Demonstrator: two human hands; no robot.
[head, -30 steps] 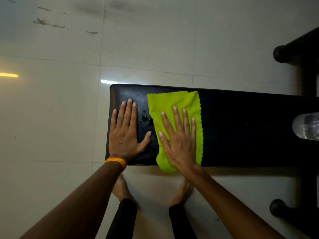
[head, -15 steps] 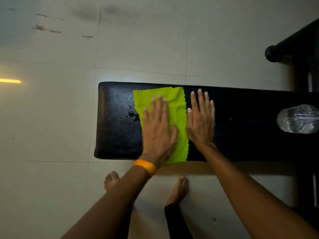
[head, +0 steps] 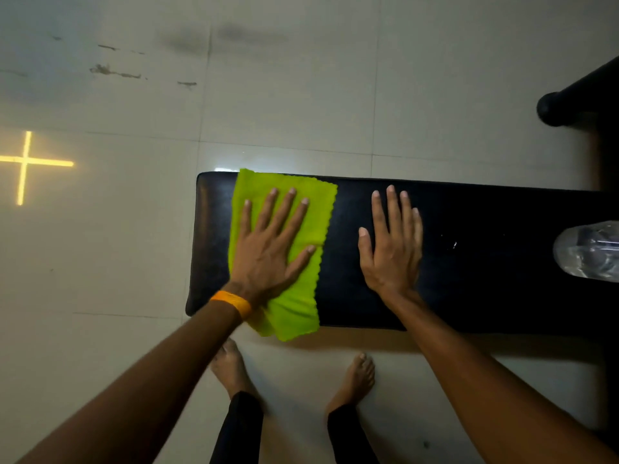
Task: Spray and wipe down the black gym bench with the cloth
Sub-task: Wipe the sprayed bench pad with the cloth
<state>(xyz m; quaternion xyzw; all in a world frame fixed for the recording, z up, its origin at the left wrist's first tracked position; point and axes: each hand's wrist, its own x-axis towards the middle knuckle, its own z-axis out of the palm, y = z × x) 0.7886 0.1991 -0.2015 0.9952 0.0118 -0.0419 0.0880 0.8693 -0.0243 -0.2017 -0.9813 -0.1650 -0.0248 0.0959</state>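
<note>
My left hand presses the green cloth flat, fingers spread, near the bench's left end. My right hand rests flat beside it, fingers together.

1. Your left hand carries a narrow orange band around the wrist, just behind the palm.
2. Your right hand is bare, wrist and forearm unsleeved.
3. Both forearms are uncovered up to the frame edge.
4. Below your hands, tight black trouser legs end at the ankles.
5. Your bare feet wear nothing.
</note>
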